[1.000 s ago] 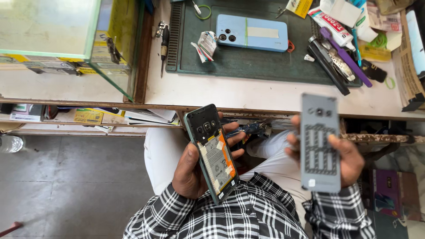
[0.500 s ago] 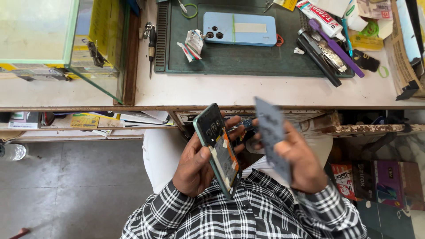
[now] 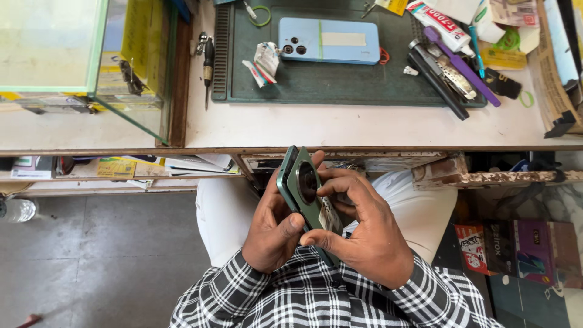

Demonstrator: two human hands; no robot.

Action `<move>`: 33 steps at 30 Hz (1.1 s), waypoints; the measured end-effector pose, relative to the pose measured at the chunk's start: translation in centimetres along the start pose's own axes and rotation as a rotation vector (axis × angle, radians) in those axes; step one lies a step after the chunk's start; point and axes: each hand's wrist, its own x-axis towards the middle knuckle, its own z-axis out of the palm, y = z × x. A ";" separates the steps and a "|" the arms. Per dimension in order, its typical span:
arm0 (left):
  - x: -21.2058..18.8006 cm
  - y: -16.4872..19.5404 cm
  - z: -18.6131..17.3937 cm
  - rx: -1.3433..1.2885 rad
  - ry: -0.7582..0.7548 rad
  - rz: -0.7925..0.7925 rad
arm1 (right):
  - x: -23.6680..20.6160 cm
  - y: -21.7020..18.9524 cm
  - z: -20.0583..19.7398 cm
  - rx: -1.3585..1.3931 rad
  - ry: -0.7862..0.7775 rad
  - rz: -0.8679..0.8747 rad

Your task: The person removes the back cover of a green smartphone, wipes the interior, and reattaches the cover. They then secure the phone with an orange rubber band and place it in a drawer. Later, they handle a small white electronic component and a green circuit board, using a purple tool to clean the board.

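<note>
Workbench white, cluttered; green mat holds blue phone; grey tiled floor.

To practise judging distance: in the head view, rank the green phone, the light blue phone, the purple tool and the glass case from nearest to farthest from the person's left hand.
1. Green phone: gripped in the left hand, over the lap.
2. Glass case: far left of the bench.
3. Light blue phone: on the dark mat, ahead; too close to call against the case.
4. Purple tool: far right.

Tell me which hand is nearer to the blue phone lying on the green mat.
Right. The right hand, fingers on the green phone, sits below the blue phone, on the near side of the bench. The left hand grips the green phone further left and is slightly farther away.
</note>
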 end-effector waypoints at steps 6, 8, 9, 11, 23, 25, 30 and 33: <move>-0.2 -0.2 -0.4 -0.004 -0.008 0.003 | 0.0 0.4 0.4 0.051 -0.020 -0.011; -0.2 -0.3 -0.5 0.025 -0.012 0.017 | 0.0 0.6 0.5 0.051 -0.028 -0.011; -0.2 -0.3 -0.5 0.040 -0.013 0.023 | 0.1 0.6 0.5 0.051 -0.029 -0.014; -0.2 -0.3 -0.6 0.057 -0.006 0.029 | 0.1 0.6 0.6 0.054 -0.030 -0.020; -0.3 0.1 -0.6 0.077 0.009 0.018 | 0.1 0.7 0.7 -0.040 -0.052 -0.009; -0.3 0.1 -0.7 0.058 0.009 0.020 | 0.0 0.7 0.6 -0.096 -0.056 -0.029; -0.5 -0.1 -1.0 -0.069 0.063 0.058 | -0.5 0.8 0.3 -0.329 -0.099 -0.161; -0.6 -0.4 -1.3 -0.133 0.074 0.098 | -0.8 1.1 0.4 -0.289 -0.159 -0.206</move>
